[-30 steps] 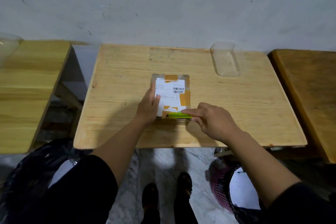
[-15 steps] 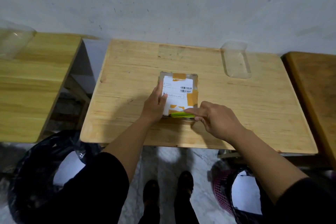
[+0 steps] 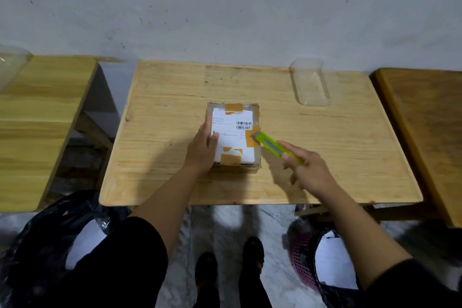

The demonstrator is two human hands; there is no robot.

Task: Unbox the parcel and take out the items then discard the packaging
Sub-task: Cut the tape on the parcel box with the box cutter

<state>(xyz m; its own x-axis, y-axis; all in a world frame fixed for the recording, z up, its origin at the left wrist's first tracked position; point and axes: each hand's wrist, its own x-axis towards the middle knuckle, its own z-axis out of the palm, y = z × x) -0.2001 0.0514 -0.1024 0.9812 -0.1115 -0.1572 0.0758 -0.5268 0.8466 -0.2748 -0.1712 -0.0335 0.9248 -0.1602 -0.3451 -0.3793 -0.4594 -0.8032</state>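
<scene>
Left hand [image 3: 203, 152]: laid flat, fingers extended, pressing on the near-left portion of the parcel [image 3: 233, 134], thumb resting on the white shipping label [image 3: 232, 132]. It grips nothing; it bears down on the box top and left edge.

Right hand [image 3: 308, 170]: closed around the rear of a yellow-green utility knife [image 3: 273, 146], index finger extended along the handle. The knife points up and left, its tip at the parcel's right edge, over a patch of brown tape [image 3: 252, 139]. Whether the blade touches the tape cannot be determined. The hand itself sits just right of the parcel, clear of it.

Parcel: small cardboard box, lying flat near the centre of the middle wooden table [image 3: 350, 152], between the two hands. Further brown tape patches show at its far and near edges.

Surroundings: a clear plastic tray [image 3: 311, 84] stands at the table's far right, well apart from the parcel. Separate wooden tables flank left [image 3: 37, 117] and right [image 3: 430, 132]. Below, a black bin bag [image 3: 45, 237] sits at the left, and a pink mesh basket [image 3: 303, 257] at the right, both on the floor.
</scene>
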